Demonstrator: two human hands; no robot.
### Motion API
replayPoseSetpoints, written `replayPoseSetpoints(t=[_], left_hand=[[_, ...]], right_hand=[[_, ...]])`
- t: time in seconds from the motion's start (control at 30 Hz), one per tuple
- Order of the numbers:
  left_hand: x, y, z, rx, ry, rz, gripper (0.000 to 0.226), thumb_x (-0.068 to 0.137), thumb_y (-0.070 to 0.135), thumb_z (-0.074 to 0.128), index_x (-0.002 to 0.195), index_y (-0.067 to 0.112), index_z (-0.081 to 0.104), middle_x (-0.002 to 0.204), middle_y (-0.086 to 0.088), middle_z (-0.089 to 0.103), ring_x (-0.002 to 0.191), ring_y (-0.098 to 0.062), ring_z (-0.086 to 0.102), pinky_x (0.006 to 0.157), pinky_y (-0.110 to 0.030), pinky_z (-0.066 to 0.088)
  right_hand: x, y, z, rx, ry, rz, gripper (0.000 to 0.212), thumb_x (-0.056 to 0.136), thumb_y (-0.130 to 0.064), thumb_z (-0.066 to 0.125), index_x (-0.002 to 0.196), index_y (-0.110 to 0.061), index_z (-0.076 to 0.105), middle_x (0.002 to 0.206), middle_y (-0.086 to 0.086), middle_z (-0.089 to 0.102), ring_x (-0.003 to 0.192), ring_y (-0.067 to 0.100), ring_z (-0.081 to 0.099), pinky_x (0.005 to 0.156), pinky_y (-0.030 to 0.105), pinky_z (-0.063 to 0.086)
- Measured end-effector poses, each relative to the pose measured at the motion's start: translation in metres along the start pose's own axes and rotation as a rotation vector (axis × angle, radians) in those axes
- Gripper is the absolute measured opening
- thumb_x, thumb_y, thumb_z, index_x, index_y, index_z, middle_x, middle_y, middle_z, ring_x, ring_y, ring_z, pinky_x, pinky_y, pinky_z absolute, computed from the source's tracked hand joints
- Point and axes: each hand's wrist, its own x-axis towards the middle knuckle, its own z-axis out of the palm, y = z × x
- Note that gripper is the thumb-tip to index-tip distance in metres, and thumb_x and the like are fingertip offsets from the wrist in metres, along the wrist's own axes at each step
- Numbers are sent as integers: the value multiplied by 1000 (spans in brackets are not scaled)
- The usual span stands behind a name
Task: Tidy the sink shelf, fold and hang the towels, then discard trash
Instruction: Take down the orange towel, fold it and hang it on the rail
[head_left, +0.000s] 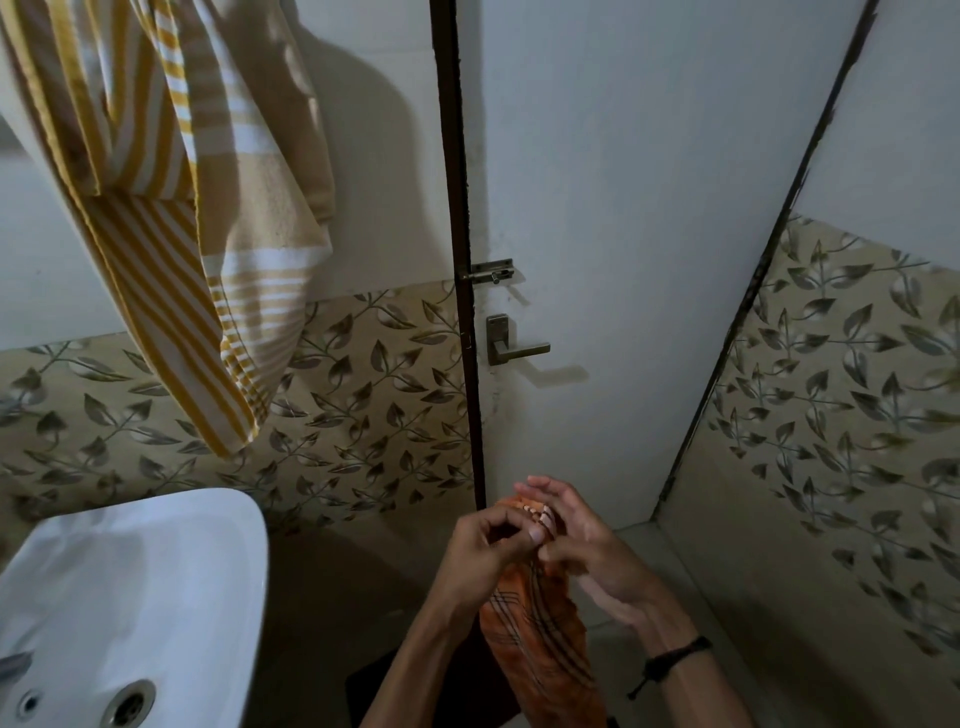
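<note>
- The left hand (483, 551) pinches the top edge of the orange towel (540, 654) with curled fingers; the right hand (592, 556) grips it too.
- The orange towel hangs before the door (623, 208).
- A striped yellow towel (171, 218) hangs on the wall above the white sink (156, 571).
- Leaf-patterned tiles (363, 405) line the walls.

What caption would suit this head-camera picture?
Left hand and right hand hold an orange towel by the door; a yellow striped towel hangs above the sink.

The hands meet in front. The left hand (483, 545) pinches the orange towel (540, 639) with curled fingers; the right hand (592, 556) grips it too, fingers loosely bent.
</note>
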Motion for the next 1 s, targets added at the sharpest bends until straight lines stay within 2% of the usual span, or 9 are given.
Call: replayPoseSetpoints(t=[0.13,0.23,0.37,0.43,0.5,0.6,0.7,0.87,1.0], left_hand=[[1,2,-16,9,-31,17,11,85,25,77,87,14,76,89,-11,75,86,-23,69,83,-39,54],[2,5,-21,52,-51,22,10,85,32,75,86,22,75,87,-6,73,85,-21,67,81,-38,53],[2,4,-16,132,-69,-5,6,90,28,74,84,26,75,83,0,73,81,-16,67,78,-35,53],[1,2,-16,114,-60,-25,11,91,16,74,83,24,77,83,0,74,80,-15,68,78,-30,55],[-2,4,-19,87,-73,-43,4,86,19,80,85,23,79,86,-3,76,83,-17,70,81,-33,56],[-2,4,-25,133,-94,-41,16,78,21,86,93,18,79,94,-7,78,89,-20,73,84,-34,57],[-2,4,-25,163,-101,-42,17,79,13,86,94,13,78,95,-6,79,91,-20,74,82,-28,57],[-5,6,-17,162,-62,-5,9,81,11,84,89,12,80,88,-1,78,85,-16,73,77,-23,56],[-6,7,-14,76,3,-1,7,81,5,82,86,3,78,81,-3,77,77,-12,72,72,-21,55]], right_hand=[[-1,-9,-17,-212,40,-31,34,90,-4,71,124,-7,66,134,3,67,130,22,58,107,40,50],[1,-13,-23,-421,53,-30,27,87,-3,74,113,-4,72,113,-11,75,110,1,66,87,17,54],[8,-11,-23,-585,37,-69,11,83,-12,81,93,-17,79,86,-6,72,83,8,65,78,22,50],[9,-11,-22,-623,47,-100,13,83,-8,80,86,-21,78,81,-7,71,79,5,63,76,21,48],[9,-13,-17,-620,63,-137,16,86,-1,75,85,-17,75,79,-8,71,78,3,63,75,18,48],[7,-13,-15,-587,66,-153,12,90,-1,70,88,-13,75,83,-2,71,80,11,64,75,24,50],[7,-11,-15,-581,81,-151,3,88,-19,74,87,-17,76,81,2,71,76,17,63,71,29,49],[8,-5,-16,-558,100,-189,30,73,-49,83,81,-23,75,78,30,65,70,23,58,68,36,45],[11,-3,-17,-579,107,-221,42,70,-62,81,84,-23,75,74,29,62,69,22,53,67,37,41]])
